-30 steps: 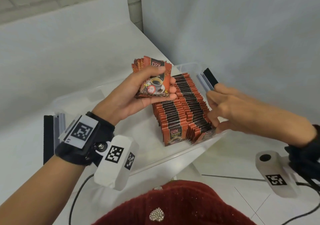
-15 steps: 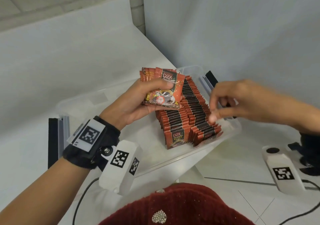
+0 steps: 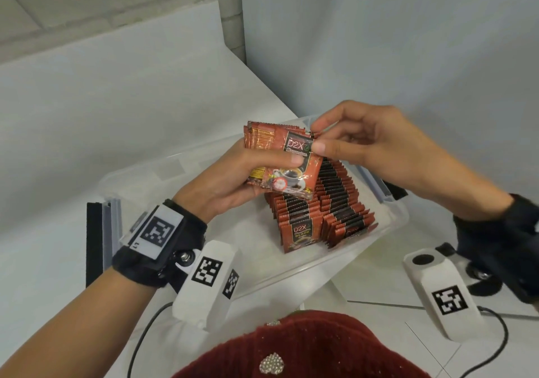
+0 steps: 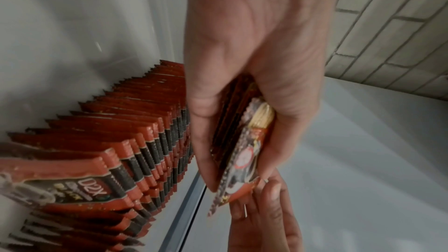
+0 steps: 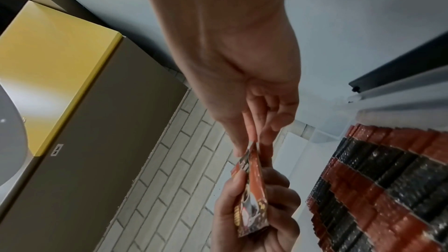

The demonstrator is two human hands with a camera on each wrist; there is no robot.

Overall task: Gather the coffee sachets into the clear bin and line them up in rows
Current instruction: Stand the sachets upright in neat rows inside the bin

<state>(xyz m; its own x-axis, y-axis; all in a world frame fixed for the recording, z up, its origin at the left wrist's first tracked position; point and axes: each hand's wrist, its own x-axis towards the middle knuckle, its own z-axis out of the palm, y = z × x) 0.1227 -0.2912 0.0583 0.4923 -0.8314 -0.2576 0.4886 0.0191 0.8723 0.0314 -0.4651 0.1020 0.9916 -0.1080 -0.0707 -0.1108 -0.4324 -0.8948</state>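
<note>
The left hand (image 3: 233, 182) holds a small stack of red foil coffee sachets (image 3: 280, 156) above the middle of the clear plastic bin (image 3: 388, 220), thumb across the printed front of the nearest sachet and fingers curled behind the stack. The right hand (image 3: 358, 141) reaches in from the right and pinches the top right corner of that front sachet between thumb and forefinger, its other fingers loosely bent behind. In the left wrist view the stack (image 4: 242, 141) sits edge-on in the left hand's (image 4: 254, 55) grip, with the right hand's fingertips (image 4: 269, 194) closed on the sachet's far corner. The right wrist view shows the same pinch from the other side: the right hand (image 5: 247, 93) nips the upper corner of the sachet (image 5: 252, 189) while the left hand wraps the stack from below.

Inside the bin, more red and black sachets (image 3: 320, 208) stand on edge in two packed rows side by side, running from near to far along the bin's right half, the nearest one showing its printed face. The bin's left half shows its bare clear floor. The bin rests on a white table (image 3: 102, 132), near its right edge. A black and grey strip (image 3: 100, 232) lies on the table left of the bin; a similar one runs along the bin's far right side.
</note>
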